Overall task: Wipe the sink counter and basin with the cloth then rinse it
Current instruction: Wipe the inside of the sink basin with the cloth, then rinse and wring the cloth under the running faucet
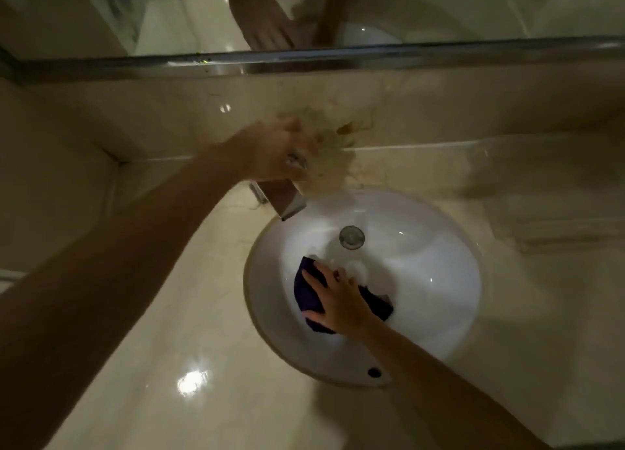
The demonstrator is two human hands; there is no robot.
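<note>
The right hand (338, 300) lies flat with spread fingers, pressing the dark purple cloth (309, 295) onto the round white basin (439, 280). The round metal drain (351, 236) sits just beyond that grip. The left hand (270, 152) is blurry and wraps over the shiny metal tap (282, 197); I cannot tell how tightly it is closed. If the tap opens too fast, water could splash onto the shiny cream stone desk (169, 314). The flat hand could let the wet cloth slip.
</note>
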